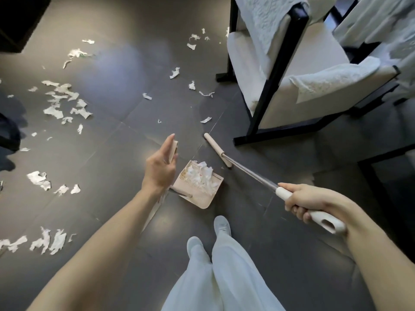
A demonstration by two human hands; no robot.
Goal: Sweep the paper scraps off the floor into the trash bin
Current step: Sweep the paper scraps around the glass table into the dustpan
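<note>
White paper scraps (pixel 54 112) lie all over the dark tile floor (pixel 116 70): thickest at the left, a thinner scatter at the top near the chair (pixel 292 93), a few more at bottom left. One heap sits in the beige dustpan (pixel 202 199), which rests on the tiles at centre.

Left hand (pixel 159 169) holds the top of the dustpan's upright handle. Index finger is straight along it, the other fingers bent against it, thumb hidden.

Right hand (pixel 307 202) is wrapped tight around the white grip of the broom (pixel 247 171). The broom's beige head is down on the floor, just beside the pan's open edge and not touching it.

Chair has a black frame and white cushions. Pale shoes (pixel 222 225) stand right behind the pan.
</note>
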